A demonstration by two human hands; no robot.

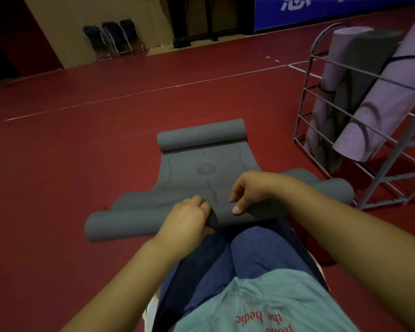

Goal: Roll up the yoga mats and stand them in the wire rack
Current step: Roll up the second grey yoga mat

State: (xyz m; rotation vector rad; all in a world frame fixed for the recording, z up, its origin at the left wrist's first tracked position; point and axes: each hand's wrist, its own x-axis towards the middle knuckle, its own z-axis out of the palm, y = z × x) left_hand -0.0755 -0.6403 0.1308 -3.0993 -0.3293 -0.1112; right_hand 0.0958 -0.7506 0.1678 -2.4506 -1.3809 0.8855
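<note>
The grey yoga mat (201, 173) lay on the red floor (58, 164) in the middle of the frame, its far end curled up and its near end rolled. The left hand (189, 219) gripped the near roll and the right hand (247, 190) pinched its edge. To roll well, both hands should probably keep the roll tight and the sides even, so it does not go crooked. The wire rack (321, 104) stood at the right, holding rolled mats (369, 80).
</note>
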